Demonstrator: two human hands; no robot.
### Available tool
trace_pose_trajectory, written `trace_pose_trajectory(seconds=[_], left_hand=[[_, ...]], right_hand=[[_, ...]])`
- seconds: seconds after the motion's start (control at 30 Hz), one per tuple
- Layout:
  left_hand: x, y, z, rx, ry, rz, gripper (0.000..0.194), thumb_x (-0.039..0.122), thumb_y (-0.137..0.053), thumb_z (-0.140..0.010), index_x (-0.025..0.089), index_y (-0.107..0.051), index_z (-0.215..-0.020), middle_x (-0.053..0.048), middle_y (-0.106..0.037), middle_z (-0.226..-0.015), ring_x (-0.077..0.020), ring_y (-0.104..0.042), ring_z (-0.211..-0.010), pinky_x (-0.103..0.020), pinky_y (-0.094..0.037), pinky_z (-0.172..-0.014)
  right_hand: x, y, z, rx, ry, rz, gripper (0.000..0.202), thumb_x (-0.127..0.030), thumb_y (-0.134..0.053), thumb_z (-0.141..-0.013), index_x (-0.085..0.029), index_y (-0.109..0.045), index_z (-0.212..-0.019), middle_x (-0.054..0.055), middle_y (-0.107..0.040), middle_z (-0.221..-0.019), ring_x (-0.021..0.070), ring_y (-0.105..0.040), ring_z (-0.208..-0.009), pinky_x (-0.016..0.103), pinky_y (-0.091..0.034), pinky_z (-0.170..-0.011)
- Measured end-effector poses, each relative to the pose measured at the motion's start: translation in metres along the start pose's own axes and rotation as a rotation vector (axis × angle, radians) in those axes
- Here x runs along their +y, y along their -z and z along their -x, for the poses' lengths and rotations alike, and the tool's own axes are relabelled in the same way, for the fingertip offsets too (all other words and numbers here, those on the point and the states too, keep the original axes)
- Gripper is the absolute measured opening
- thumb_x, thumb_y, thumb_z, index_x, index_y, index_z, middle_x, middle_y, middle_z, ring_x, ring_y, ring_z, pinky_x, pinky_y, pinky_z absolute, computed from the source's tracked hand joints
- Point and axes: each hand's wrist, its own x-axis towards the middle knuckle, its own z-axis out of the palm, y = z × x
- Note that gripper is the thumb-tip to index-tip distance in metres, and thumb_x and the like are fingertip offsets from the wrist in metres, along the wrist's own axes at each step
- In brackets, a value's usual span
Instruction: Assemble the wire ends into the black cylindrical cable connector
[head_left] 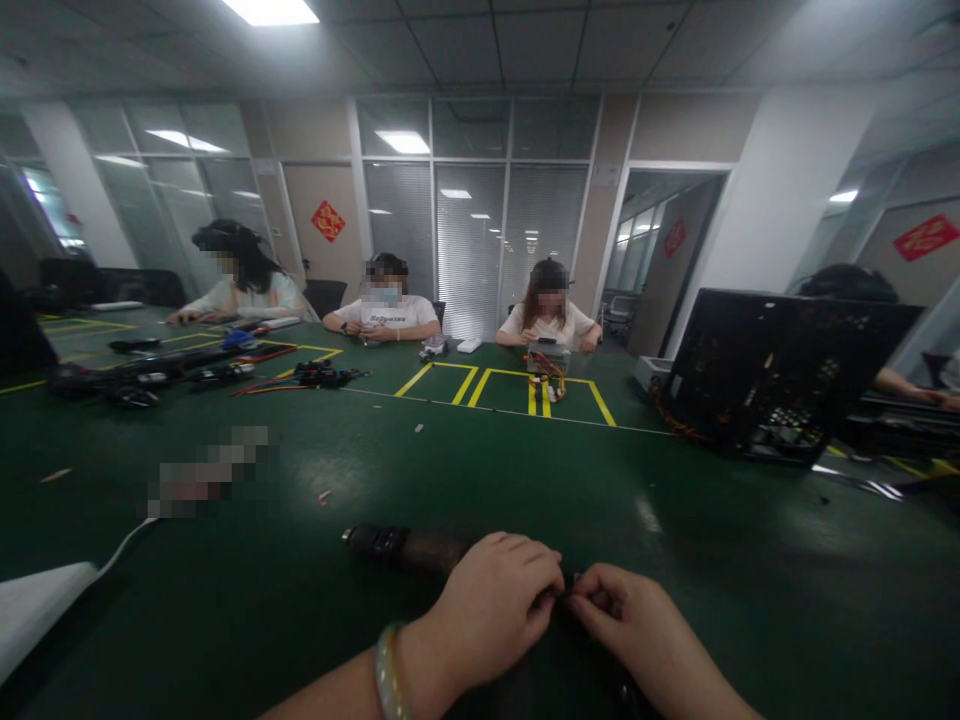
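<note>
At the near side of the green table (360,640), my left hand (499,590) is closed, its fingers curled and pinched together. My right hand (637,615) meets it fingertip to fingertip, also pinching. Between them is a small dark piece (569,583), mostly covered by the fingers, too small to name. A dark cylindrical tool (405,547) with a metal tip lies on the table just beyond my left hand, which hides its right end. Something dark and thin (624,690) shows under my right hand; its kind is unclear. A bangle is on my left wrist.
To the right stands a large black open case (780,370). Cables and dark parts (315,375) lie at the far left. A white object (45,600) with a cord is at the near left. Several people sit across the table, one behind a metal box with coloured wires (550,358).
</note>
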Motion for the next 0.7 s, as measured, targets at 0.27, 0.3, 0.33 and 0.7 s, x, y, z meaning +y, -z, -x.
trace_pose_trajectory(seconds=[0.27, 0.3, 0.33, 0.7], left_hand=[[0.0031, 0.0026, -0.001, 0.002, 0.017, -0.019, 0.018, 0.021, -0.068, -0.08, 0.023, -0.062, -0.097, 0.0, -0.065, -0.113, -0.0204, -0.059, -0.104, -0.037, -0.042, -0.095], [0.0029, 0.0025, -0.0011, 0.002, 0.026, -0.028, 0.016, 0.021, -0.068, -0.081, 0.023, -0.062, -0.095, 0.0, -0.065, -0.111, -0.0204, -0.059, -0.102, -0.037, -0.042, -0.094], [0.0025, 0.0022, -0.0012, -0.001, 0.03, -0.035, 0.013, 0.021, -0.067, -0.081, 0.023, -0.062, -0.093, 0.001, -0.066, -0.109, -0.0201, -0.059, -0.101, -0.037, -0.042, -0.093], [0.0034, -0.0018, 0.0016, -0.002, 0.0, -0.097, 0.01, 0.017, -0.062, -0.085, 0.022, -0.065, -0.092, -0.001, -0.067, -0.1, -0.0188, -0.06, -0.096, -0.033, -0.043, -0.088]], right_hand=[[-0.0043, 0.0008, 0.0021, 0.017, -0.01, -0.019, 0.014, -0.029, -0.06, -0.085, -0.02, -0.069, -0.078, -0.002, -0.065, -0.068, 0.0147, -0.058, -0.063, 0.02, -0.036, -0.054], [-0.0046, 0.0009, 0.0024, 0.013, -0.011, -0.025, 0.014, -0.029, -0.06, -0.085, -0.02, -0.07, -0.079, -0.002, -0.066, -0.068, 0.0147, -0.059, -0.064, 0.021, -0.036, -0.053], [-0.0048, 0.001, 0.0027, 0.011, -0.014, -0.028, 0.014, -0.029, -0.061, -0.085, -0.02, -0.07, -0.08, -0.002, -0.066, -0.069, 0.0148, -0.059, -0.064, 0.021, -0.035, -0.053], [-0.0066, 0.0002, 0.0062, 0.048, 0.018, -0.054, 0.015, -0.031, -0.062, -0.084, -0.019, -0.071, -0.081, -0.001, -0.067, -0.068, 0.0155, -0.06, -0.065, 0.021, -0.037, -0.055]])
